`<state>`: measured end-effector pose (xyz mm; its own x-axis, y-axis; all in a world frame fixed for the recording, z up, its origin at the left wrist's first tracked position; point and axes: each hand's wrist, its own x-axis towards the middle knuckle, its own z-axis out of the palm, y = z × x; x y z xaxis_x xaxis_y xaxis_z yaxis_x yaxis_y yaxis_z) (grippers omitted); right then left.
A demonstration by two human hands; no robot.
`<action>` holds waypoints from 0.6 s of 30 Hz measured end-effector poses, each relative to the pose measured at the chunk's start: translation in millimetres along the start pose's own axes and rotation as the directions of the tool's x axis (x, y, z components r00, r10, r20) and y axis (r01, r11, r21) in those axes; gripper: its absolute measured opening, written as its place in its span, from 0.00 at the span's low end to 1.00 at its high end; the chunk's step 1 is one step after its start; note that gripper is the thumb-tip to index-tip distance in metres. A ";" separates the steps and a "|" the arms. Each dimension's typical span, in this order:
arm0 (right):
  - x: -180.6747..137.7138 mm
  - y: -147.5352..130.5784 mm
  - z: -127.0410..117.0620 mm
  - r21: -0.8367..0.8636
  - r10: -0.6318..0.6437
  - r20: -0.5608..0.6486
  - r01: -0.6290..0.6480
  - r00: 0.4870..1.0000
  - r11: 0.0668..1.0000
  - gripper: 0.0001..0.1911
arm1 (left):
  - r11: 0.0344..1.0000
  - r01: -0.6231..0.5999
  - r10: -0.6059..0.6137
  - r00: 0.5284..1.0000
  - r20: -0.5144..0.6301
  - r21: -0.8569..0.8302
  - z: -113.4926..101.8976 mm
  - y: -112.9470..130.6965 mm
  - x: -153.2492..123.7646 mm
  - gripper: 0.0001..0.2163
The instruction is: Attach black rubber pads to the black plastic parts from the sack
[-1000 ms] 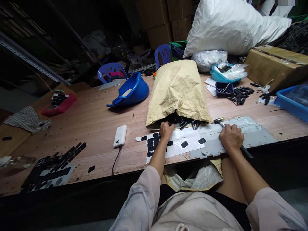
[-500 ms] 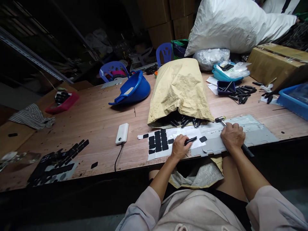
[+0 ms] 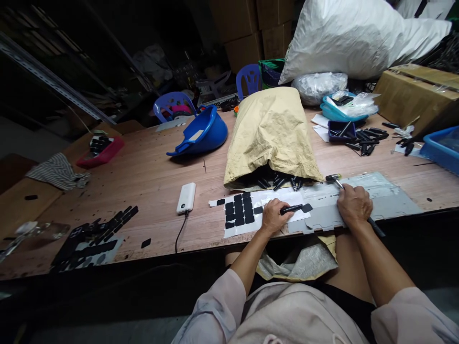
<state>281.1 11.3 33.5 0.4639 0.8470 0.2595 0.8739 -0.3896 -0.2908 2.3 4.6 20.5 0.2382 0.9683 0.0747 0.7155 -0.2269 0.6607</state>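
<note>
My left hand (image 3: 273, 217) is closed on a thin black rod-like part (image 3: 291, 209) and holds it low over a white backing sheet (image 3: 265, 203) with several black adhesive pads (image 3: 240, 214). One loose black pad (image 3: 306, 208) lies just past the rod's tip. My right hand (image 3: 355, 205) grips a small hammer (image 3: 335, 179), head resting on a grey metal plate (image 3: 380, 203). Behind both hands lies a tan sack (image 3: 274, 131), with more black rods (image 3: 278, 182) spilling from its mouth.
A white power bank (image 3: 187, 198) with a cable lies left of the sheet. A blue tub (image 3: 201, 134) lies tipped behind it. Black strips (image 3: 96, 234) sit at the front left, a red tray (image 3: 100, 149) farther back. Blue trays, loose rods (image 3: 366, 138) and cardboard boxes crowd the right.
My left hand came out of the sack's mouth with one black rod and drew it back over the white sheet. My right hand stayed on the hammer.
</note>
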 end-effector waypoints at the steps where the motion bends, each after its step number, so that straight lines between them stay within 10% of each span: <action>1: -3.0 0.9 -1.9 0.048 0.027 -0.005 -0.027 1.000 0.998 0.22 | 1.000 0.005 -0.005 1.000 0.004 0.006 0.6 1.2 0.7 0.08; 10: -106.4 -26.1 -19.6 0.559 -0.333 -0.049 0.303 0.942 0.772 0.20 | 0.998 0.047 -0.046 0.999 0.021 -0.034 0.8 4.0 3.1 0.10; 18: -136.7 -39.4 0.2 0.513 -0.452 -0.123 0.447 0.883 0.733 0.20 | 0.998 0.045 -0.044 0.998 0.044 -0.042 0.0 3.7 4.7 0.09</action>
<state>183.2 -89.1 9.3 0.0324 0.8800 0.4739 0.7735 0.2782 -0.5694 6.1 8.3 23.3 0.2352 0.9719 0.0131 0.6975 -0.1782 0.6941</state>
